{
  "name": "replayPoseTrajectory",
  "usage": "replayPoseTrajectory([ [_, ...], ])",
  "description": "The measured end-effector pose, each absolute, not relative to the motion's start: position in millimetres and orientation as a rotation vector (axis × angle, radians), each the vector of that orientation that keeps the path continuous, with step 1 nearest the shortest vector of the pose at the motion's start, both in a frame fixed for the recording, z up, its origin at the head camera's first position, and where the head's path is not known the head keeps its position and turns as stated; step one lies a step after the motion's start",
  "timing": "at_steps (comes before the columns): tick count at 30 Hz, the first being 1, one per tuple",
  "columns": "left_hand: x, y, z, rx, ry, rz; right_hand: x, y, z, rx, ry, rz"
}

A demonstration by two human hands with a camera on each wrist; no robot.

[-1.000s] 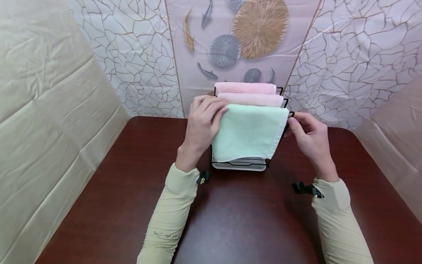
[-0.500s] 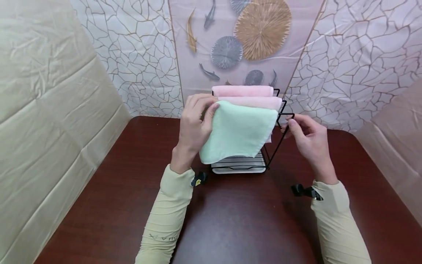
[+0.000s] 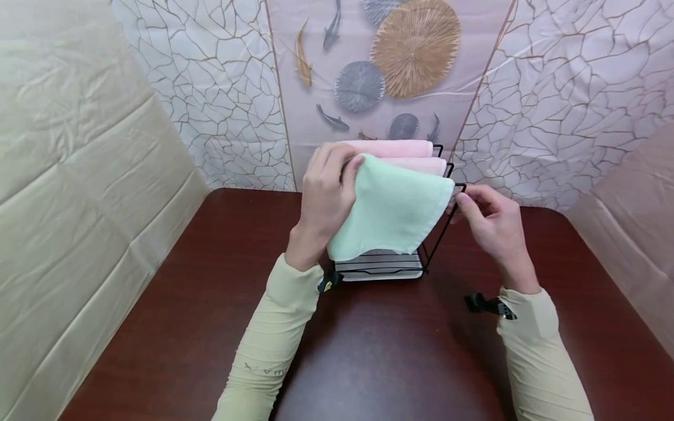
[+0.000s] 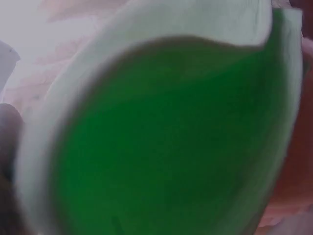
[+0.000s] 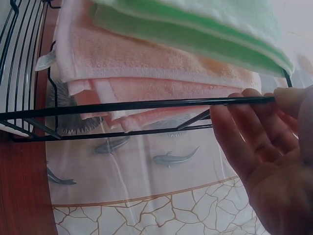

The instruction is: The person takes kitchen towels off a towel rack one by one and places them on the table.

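Observation:
My left hand pinches the upper left edge of a mint green towel that hangs over the front bar of a black wire rack. The towel slants, its left side raised and its lower edge spread out. Its folded inside fills most of the left wrist view. With thumb and fingers my right hand holds the rack's front right upright near the top corner. Behind the green one hang a pale pink towel and a deeper pink towel, partly hidden.
A white tray lies at the base of the rack. Dark red-brown wood makes up the table. Close behind the rack stands a patterned backdrop, with cream fabric at the left side.
The green towel's left side lifted, and its right edge slid left off the rack's corner, then partway back right. My left hand moved left, then right with it. My right hand keeps its hold.

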State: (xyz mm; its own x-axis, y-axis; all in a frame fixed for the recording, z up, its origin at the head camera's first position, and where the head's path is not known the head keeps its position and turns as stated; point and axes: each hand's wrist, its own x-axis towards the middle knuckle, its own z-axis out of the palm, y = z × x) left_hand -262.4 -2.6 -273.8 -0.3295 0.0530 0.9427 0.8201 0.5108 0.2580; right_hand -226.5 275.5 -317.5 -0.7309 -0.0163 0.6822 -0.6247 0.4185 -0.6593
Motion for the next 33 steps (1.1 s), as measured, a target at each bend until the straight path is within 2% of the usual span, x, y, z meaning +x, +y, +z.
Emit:
replayPoseTrajectory([
  [15,-277,6,-232,-0.774,-1.936,-0.849,-230,282,-320,0.605,-2.124,1.335],
  [24,-278,3,-208,-0.811,-1.945,-0.852,-234,284,-323,0.722,-2.003,1.523],
  [33,-266,-7,-189,-0.840,-1.807,-0.929,-231,283,-322,0.694,-2.086,1.332],
])
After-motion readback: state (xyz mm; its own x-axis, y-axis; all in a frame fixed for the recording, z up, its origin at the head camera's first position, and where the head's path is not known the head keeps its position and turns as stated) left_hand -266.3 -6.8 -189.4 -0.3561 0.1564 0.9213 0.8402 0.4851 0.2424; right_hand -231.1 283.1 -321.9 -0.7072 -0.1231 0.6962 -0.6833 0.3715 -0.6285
